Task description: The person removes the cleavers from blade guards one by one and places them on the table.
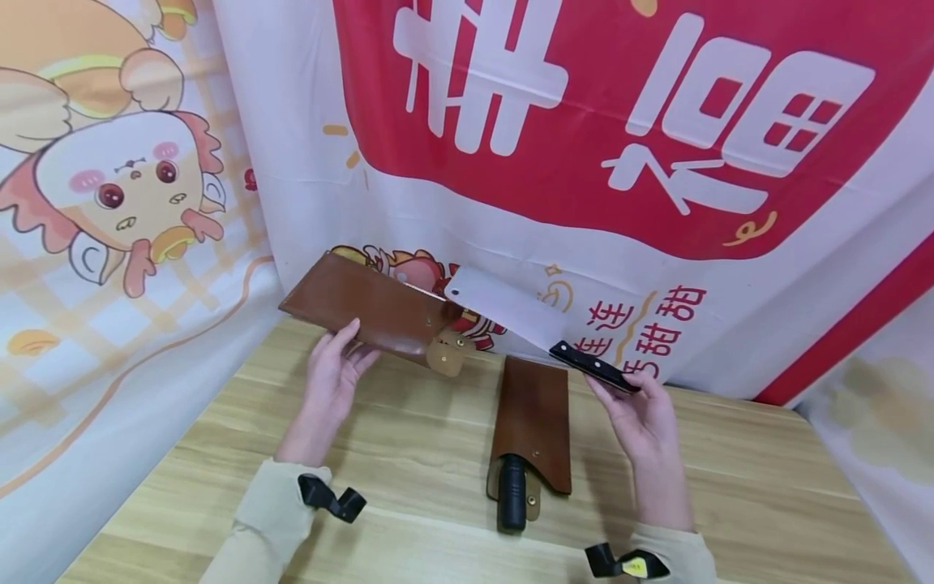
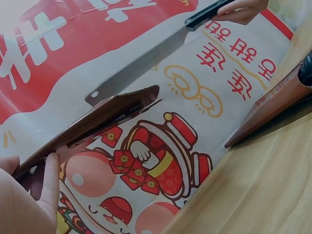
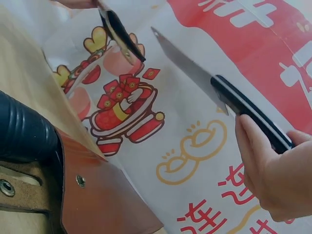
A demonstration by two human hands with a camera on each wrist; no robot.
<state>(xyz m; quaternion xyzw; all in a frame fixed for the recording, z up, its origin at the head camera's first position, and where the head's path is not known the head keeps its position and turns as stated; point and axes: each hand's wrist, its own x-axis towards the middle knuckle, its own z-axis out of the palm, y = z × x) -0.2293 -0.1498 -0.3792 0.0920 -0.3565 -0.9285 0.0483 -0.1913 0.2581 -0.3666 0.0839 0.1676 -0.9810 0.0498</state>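
One cleaver [image 1: 540, 328], just right of the frame's centre, is gripped by its handle in the right hand [image 1: 645, 414]; its long axis slants upper-left, blade end near the mouth of the leather sheath [image 1: 368, 304] the left hand [image 1: 336, 365] pinches.

1. We read a large white 福 [image 1: 747, 134] lying on its side on the red panel [image 1: 569, 162] of the far white cloth [image 1: 438, 199].
2. Left of it we see another large white character [image 1: 496, 73], cut off and not fully legible.
3. Below the panel, toward the right, we read 连连 in small red characters, the nearer one partly behind the knife handle [image 1: 594, 367].
4. Beside it we read 甜甜, also red; the next character is partly hidden by the right hand [image 1: 648, 418].
5. On the right wrist's black mount [image 1: 601, 560], a yellow label [image 1: 635, 566] has marks too small for us to read.
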